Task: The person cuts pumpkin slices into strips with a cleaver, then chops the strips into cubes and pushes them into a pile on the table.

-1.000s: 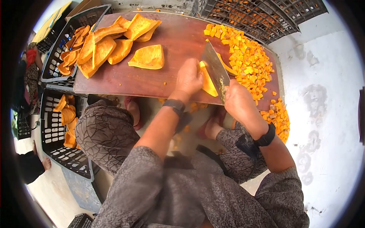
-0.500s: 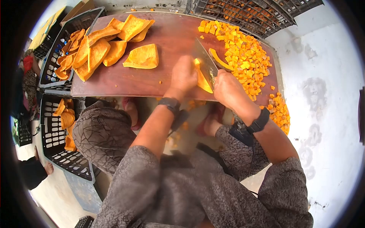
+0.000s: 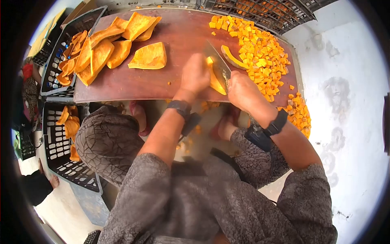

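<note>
My right hand (image 3: 245, 92) is closed round the handle of a knife (image 3: 219, 62), its broad blade angled away over the table. Against the blade's left side lies a pumpkin piece (image 3: 215, 81), held by the closed fingers of my left hand (image 3: 195, 75). Just right of the blade rests a curved pumpkin strip (image 3: 235, 59). Beyond it spreads a large heap of pumpkin cubes (image 3: 264, 61). A single pumpkin slab (image 3: 148, 56) lies left of my left hand, and several more slabs (image 3: 97, 55) are stacked at the table's left end.
The reddish table (image 3: 130, 87) stands before my knees. Black crates (image 3: 57, 138) with pumpkin pieces line the left side, and another crate (image 3: 260, 14) stands behind. More cubes (image 3: 298, 116) sit beyond the right edge, near a white wall (image 3: 345, 81). Another person's foot (image 3: 54, 181) shows at left.
The view has shifted slightly, so the table sits a little higher and further left. Both hands keep their holds, and the knife stays beside the pumpkin piece.
</note>
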The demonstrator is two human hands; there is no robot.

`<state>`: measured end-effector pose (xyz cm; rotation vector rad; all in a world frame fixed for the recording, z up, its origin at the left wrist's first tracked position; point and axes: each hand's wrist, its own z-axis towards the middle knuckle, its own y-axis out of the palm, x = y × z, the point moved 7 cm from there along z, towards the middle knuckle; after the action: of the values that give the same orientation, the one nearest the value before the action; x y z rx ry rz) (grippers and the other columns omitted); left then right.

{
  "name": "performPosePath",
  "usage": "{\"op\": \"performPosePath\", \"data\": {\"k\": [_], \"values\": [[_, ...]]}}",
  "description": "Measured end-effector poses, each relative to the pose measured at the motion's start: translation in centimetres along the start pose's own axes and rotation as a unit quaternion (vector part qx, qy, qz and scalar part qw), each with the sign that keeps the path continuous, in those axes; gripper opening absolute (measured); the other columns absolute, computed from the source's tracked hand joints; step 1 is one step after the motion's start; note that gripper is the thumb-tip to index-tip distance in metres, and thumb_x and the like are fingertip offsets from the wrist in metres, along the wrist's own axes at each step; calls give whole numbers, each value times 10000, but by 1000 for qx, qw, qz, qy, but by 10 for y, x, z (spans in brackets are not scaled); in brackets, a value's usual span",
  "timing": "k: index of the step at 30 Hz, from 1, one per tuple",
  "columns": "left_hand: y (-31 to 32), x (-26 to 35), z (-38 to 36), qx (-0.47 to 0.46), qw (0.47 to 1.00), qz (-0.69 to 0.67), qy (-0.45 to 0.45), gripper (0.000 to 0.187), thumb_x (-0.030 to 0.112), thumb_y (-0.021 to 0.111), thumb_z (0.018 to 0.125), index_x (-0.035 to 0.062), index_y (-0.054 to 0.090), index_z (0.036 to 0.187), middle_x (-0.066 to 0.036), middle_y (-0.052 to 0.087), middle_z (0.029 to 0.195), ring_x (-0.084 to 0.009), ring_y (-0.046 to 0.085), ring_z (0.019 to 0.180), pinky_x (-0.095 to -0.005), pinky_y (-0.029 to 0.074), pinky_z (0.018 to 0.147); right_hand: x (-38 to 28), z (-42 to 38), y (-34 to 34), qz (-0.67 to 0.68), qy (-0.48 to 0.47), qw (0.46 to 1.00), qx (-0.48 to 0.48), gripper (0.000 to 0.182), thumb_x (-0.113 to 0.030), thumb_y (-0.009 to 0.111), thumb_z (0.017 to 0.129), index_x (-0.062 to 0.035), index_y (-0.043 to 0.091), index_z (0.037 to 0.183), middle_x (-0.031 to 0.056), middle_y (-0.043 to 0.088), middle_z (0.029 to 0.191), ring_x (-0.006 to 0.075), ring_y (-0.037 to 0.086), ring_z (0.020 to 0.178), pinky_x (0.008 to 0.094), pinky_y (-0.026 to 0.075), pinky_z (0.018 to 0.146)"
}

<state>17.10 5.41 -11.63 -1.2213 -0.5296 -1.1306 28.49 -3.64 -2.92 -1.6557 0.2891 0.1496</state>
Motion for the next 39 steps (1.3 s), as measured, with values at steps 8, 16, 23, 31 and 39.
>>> {"op": "performPosePath", "data": {"k": [8,16,23,31,39], "values": [[-1,-1,-1,15,1000,-3,6,307,37,663,756,39,501,1017,-172,592,881,-358,617,826,-417,498,757,4,-5,-7,13,-12,1000,2,139,-93,542,888,45,537,895,305,619,792,470,623,815,509,488,708],[-1,4,-7,10,1000,-1,16,309,36,667,763,31,504,1025,-175,599,904,-349,622,826,-410,502,750,18,-35,6,19,30,999,-20,133,-59,510,853,16,561,950,268,653,866,446,637,866,510,510,746],[-2,1,-3,41,999,0,27,288,25,671,754,33,505,990,-149,568,841,-322,600,751,-393,497,701,17,-34,8,5,-3,1000,22,133,-99,547,900,23,496,891,280,618,755,460,627,760,523,499,682],[-1,2,-7,31,999,-17,24,280,0,648,753,37,504,990,-125,570,821,-268,584,716,-355,494,680,23,-36,13,26,10,999,32,143,-102,545,904,30,492,894,273,620,719,453,630,725,518,505,666],[0,-7,-3,30,1000,-6,6,274,-1,664,757,41,509,979,-96,557,788,-218,557,688,-328,492,674,15,-38,11,17,-4,1000,26,150,-113,540,909,32,500,903,281,623,737,455,632,751,522,503,684]]}}
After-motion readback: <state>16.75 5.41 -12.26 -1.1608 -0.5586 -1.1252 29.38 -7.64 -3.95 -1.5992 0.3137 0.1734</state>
